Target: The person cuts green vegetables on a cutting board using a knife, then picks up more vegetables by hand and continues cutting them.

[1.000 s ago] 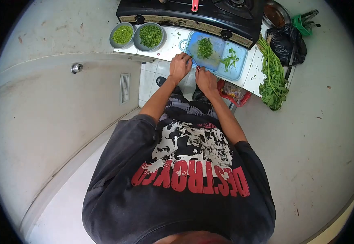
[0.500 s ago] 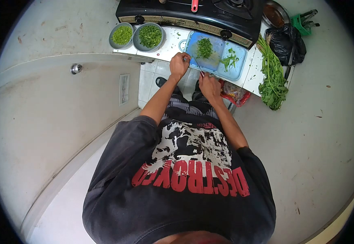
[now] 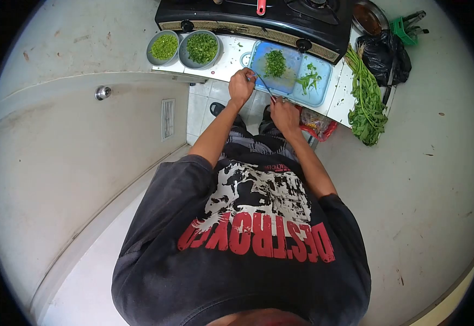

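While a person is standing at a white desk point(image 3: 230, 52) in the upper middle of the frame, the right hand point(image 3: 284, 116) is clamping around the handle of a knife point(image 3: 265, 85). The blade is slanting up and left, over the near edge of a blue board point(image 3: 292, 61). The left hand point(image 3: 241, 87) is curling its fingers together near the blade's tip; whether they are pinching anything, I cannot tell. Chopped greens point(image 3: 275, 64) are lying in a pile on the board, and loose leaves point(image 3: 308, 81) are lying to their right on a pale blue tray point(image 3: 316, 101). A leafy bunch point(image 3: 366, 106) is hanging over the desk's edge at upper right.

With the fingers this near the blade, good handling is probably calling for a firm right grip, a steady knife, and left fingertips clear of the sharp edge, moving slowly.
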`<state>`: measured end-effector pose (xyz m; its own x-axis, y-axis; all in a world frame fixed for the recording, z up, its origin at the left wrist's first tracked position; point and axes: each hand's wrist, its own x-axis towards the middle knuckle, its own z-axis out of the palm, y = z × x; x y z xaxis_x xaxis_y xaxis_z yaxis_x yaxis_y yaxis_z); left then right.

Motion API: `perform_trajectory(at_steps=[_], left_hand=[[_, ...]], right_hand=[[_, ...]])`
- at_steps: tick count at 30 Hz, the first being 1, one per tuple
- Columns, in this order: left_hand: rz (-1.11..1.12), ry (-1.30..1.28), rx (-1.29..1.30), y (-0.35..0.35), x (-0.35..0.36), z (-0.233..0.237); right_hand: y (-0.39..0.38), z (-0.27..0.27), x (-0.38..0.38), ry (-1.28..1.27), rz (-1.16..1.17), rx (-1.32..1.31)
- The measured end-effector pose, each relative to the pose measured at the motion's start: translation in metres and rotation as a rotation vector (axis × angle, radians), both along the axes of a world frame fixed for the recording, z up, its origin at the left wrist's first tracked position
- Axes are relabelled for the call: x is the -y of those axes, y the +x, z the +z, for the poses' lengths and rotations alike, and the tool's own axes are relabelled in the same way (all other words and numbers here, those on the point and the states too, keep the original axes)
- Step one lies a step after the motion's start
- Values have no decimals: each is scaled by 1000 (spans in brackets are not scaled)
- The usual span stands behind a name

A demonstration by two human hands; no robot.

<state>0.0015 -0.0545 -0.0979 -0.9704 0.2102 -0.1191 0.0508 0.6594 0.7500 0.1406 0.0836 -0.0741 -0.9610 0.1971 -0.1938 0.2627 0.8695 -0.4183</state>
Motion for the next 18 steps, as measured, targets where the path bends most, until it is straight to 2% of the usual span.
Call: perform_trajectory(at_steps=[2,8,18], left_hand=[[-14,-1,12,1,2,-1],[-153,-114,-311,7,6,0],[-186,-130,-318,8,9,0]], right_hand=[[7,9,-4,0,2,48],[-3,8,4,-28,-7,51],[-18,0,12,-24,-8,-5]])
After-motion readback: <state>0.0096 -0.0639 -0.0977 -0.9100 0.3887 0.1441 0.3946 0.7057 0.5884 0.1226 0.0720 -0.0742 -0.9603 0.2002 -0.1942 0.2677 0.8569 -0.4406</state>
